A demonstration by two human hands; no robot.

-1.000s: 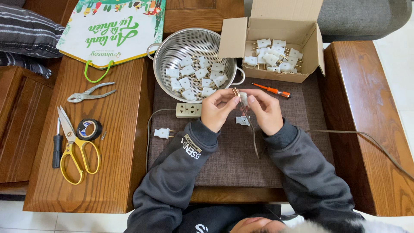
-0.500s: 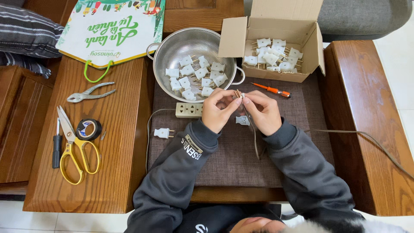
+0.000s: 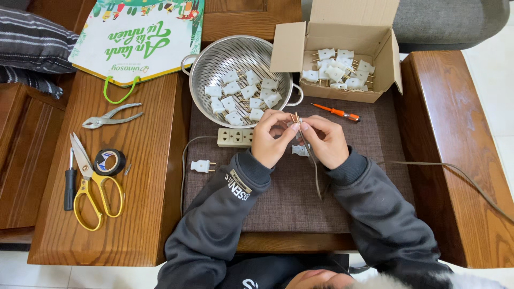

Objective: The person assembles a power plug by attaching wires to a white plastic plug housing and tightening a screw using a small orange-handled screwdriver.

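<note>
Two hands work at the middle: the left hand (image 3: 273, 140) and the right hand (image 3: 323, 139). On the left of the surface (image 3: 144, 214) lie one pair of pliers (image 3: 110, 116), one pair of yellow scissors (image 3: 92, 184), one roll of black tape (image 3: 109, 161) and one black-handled screwdriver (image 3: 70, 182). One orange screwdriver (image 3: 337, 112) lies further right. One colander (image 3: 235, 59) holds about thirteen white plugs, and one cardboard box (image 3: 342, 48) holds roughly ten more. One white plug (image 3: 202, 166) lies alone, near one power strip (image 3: 234, 137). One paper bag (image 3: 139, 35) sits far left.
</note>
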